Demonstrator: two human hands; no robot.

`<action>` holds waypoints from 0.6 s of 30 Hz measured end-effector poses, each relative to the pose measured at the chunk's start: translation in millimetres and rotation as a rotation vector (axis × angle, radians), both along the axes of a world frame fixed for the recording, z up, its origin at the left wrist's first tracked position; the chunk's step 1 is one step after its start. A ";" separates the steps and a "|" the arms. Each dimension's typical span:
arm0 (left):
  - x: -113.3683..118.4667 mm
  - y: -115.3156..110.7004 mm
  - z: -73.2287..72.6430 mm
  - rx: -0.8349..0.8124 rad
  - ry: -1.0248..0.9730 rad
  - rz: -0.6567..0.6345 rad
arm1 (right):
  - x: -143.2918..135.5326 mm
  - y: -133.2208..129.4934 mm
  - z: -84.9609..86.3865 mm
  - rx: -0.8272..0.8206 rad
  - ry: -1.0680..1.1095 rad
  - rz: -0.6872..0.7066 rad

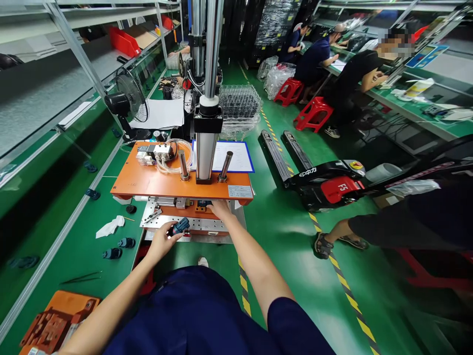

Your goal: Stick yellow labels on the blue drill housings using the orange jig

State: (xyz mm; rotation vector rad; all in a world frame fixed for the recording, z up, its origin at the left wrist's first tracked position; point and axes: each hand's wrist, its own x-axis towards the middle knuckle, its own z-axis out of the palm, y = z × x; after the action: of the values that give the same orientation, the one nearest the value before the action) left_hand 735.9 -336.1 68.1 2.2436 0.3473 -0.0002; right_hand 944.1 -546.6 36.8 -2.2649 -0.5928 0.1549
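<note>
- While the left hand (162, 241) pinches a dark blue-green part (181, 226) before the perforated metal base plate (207, 226) of a press (206, 158), the right hand (222, 210) reaches beneath the orange top plate (155, 184).
- The right fingertips are near a dark blue piece (202, 203) above a small orange block (200, 209); being partly hidden, whether they grip it cannot be told.
- Two similar parts (112, 253) lie on the green bench (81, 256) at left, near a crumpled white cloth (110, 227).
- Closer to the person, that bench bears tweezers (70, 281) and an orange fixture (48, 320).
- Past the top plate stands a black fan (127, 98); a pallet jack (328, 190) is at right.
</note>
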 end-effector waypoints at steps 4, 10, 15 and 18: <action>34.6 1.8 5.6 0.080 -0.043 -0.081 | -18.8 -19.6 0.2 0.073 -0.024 -0.037; 118.2 -24.7 0.3 0.168 -0.032 -0.289 | -100.6 -81.0 -16.7 0.223 -0.041 -0.280; 160.1 -45.0 -19.8 0.255 0.020 -0.337 | -142.5 -125.6 -37.0 0.308 0.020 -0.481; 165.4 -53.6 -32.8 0.281 0.017 -0.341 | -142.8 -138.5 -45.4 0.363 0.088 -0.569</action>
State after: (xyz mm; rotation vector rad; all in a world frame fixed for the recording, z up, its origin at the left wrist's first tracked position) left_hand 901.4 -389.7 35.3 2.5571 -0.0337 -0.1594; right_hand 801.3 -685.1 -8.5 -1.9701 0.0818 -0.1273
